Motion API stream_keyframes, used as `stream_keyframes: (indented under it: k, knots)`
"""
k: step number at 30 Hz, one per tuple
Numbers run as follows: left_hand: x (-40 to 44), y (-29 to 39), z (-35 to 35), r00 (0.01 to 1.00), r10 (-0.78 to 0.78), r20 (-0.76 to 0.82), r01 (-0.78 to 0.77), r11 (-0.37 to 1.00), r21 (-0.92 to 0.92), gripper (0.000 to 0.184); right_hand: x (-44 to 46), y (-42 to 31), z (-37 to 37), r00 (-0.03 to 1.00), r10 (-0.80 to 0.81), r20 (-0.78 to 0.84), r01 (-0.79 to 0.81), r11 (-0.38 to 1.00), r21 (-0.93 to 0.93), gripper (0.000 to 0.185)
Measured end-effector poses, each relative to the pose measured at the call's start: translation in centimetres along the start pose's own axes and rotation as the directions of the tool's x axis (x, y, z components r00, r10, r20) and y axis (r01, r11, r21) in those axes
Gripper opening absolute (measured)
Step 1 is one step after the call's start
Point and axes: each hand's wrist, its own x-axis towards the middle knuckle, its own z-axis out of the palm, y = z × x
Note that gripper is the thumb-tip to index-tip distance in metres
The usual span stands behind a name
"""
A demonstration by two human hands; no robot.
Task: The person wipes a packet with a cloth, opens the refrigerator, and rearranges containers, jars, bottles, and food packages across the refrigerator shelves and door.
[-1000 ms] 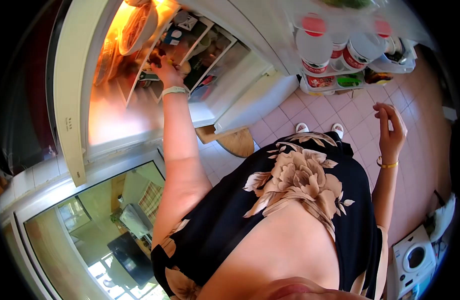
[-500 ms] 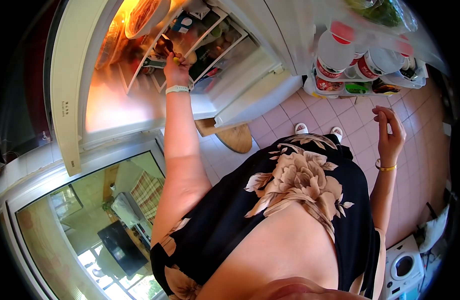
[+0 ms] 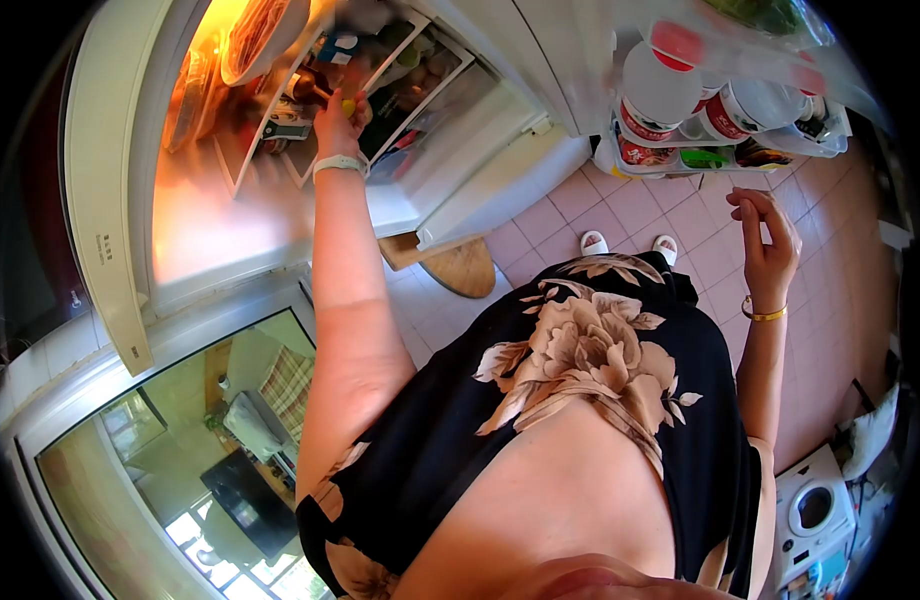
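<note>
My left hand (image 3: 337, 122) reaches into the lit fridge at the upper left, a pale band (image 3: 340, 162) round its wrist. Its fingers are curled, with a small yellow spot (image 3: 349, 107) showing at them; what they hold is mostly hidden. Just left of the fingers is a brown item (image 3: 306, 86), perhaps a bottle, above a dark green and white pack (image 3: 286, 121). Out to the right, over the tiled floor, my right hand (image 3: 771, 235) holds nothing. Its fingers are loosely bent, the thumb apart, and a gold bracelet (image 3: 765, 313) circles the wrist.
Large red-capped containers (image 3: 660, 90) stand in the fridge door rack (image 3: 670, 168) at the upper right. A white bowl (image 3: 265, 45) of food sits inside the fridge at left. Below are a round wooden board (image 3: 461, 268) and a glazed window (image 3: 170, 450). A washing machine (image 3: 810, 520) is at lower right.
The whole view has shifted, so the fridge sits further left. My left hand has moved slightly deeper and right, away from the dark green pack. My right hand keeps nearly the same pose.
</note>
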Motion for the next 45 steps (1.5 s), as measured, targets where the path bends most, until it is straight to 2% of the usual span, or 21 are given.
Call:
stream_keyframes:
  k: [7, 13, 15, 25, 28, 34, 36, 37, 40, 42, 45]
  knots:
    - [2.1, -0.3, -1.4, 0.997, -0.049, 0.066, 0.052, 0.997, -0.055, 0.030, -0.7, 0.4, -0.1, 0.999, 0.027, -0.020, -0.026, 1.000, 0.015, 0.009]
    - [1.4, -0.2, -1.0, 0.998, -0.043, 0.036, 0.043, 0.999, -0.021, 0.029, -0.9, 0.4, 0.2, 0.999, 0.032, 0.021, -0.031, 0.999, -0.012, 0.009]
    - [0.5, 0.3, -0.8, 0.989, -0.073, 0.126, 0.080, 0.995, -0.052, 0.030, -0.8, 0.1, 0.5, 0.996, 0.050, 0.071, -0.052, 0.998, 0.033, 0.009]
    - [-0.5, -0.3, -0.4, 1.000, 0.007, 0.026, -0.007, 1.000, 0.023, 0.026, -0.8, -0.3, 0.9, 0.990, 0.072, 0.120, -0.076, 0.997, 0.028, 0.010]
    - [0.4, -0.6, -1.0, 0.997, 0.014, 0.073, -0.013, 1.000, -0.011, 0.023, -0.8, -0.3, 1.0, 0.989, 0.074, 0.126, -0.078, 0.997, 0.028, 0.010]
    - [0.3, -1.3, -1.0, 0.998, 0.056, 0.003, -0.055, 0.995, -0.082, 0.019, -0.7, -0.6, 1.2, 0.986, 0.081, 0.142, -0.089, 0.995, 0.044, 0.009]
    - [0.4, -1.8, -1.1, 0.998, 0.054, -0.030, -0.059, 0.976, -0.208, 0.017, -0.8, -0.4, 1.3, 0.987, 0.068, 0.143, -0.074, 0.997, 0.036, 0.009]
    - [0.2, -1.8, -1.1, 0.998, 0.052, -0.029, -0.057, 0.976, -0.209, 0.017, -0.8, -0.3, 1.3, 0.988, 0.052, 0.146, -0.057, 0.998, 0.029, 0.009]
    - [-0.5, -1.5, -1.2, 0.997, 0.082, 0.006, -0.080, 0.982, -0.170, 0.016, -0.6, -0.5, 1.4, 0.983, 0.078, 0.166, -0.084, 0.996, 0.031, 0.009]
    - [-0.2, -1.2, -1.2, 0.993, 0.079, 0.090, -0.066, 0.988, -0.143, 0.017, -0.3, -0.6, 1.5, 0.982, 0.069, 0.175, -0.073, 0.997, 0.020, 0.009]
    - [0.5, -0.9, -1.3, 0.995, 0.049, 0.084, -0.038, 0.992, -0.124, 0.017, -0.1, -0.8, 1.8, 0.980, 0.060, 0.190, -0.064, 0.998, 0.014, 0.009]
